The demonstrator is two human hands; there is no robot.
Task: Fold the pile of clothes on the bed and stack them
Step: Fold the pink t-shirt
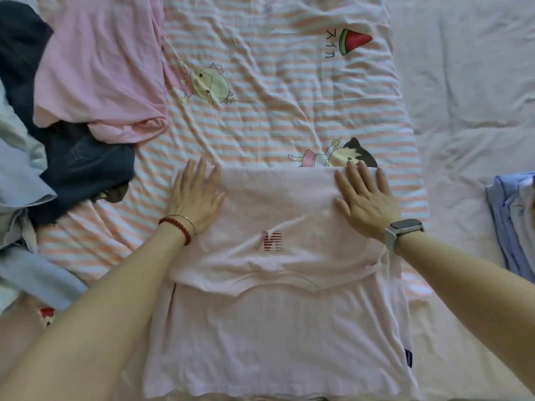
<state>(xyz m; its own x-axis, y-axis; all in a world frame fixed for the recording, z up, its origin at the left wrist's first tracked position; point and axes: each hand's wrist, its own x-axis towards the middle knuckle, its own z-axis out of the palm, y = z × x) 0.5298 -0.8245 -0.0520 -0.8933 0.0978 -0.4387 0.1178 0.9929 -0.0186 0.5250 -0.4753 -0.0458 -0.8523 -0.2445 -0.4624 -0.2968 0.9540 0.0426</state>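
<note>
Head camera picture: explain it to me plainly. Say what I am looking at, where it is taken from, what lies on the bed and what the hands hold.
There is no machine here. A person wears one camera on the head, looking forward and down, so you see their own arms reaching out. The left hand, with a red bead bracelet at the wrist, and the right hand, with a watch, both lie flat with straight fingers on a pale pink shirt. They hold nothing; they press the folded-over upper part, which bears a red letter M. The shirt lies on a striped cartoon sheet. At the left is the unfolded pile: a pink garment, dark jeans, light blue clothes. At the right edge lie folded blue clothes.
</note>
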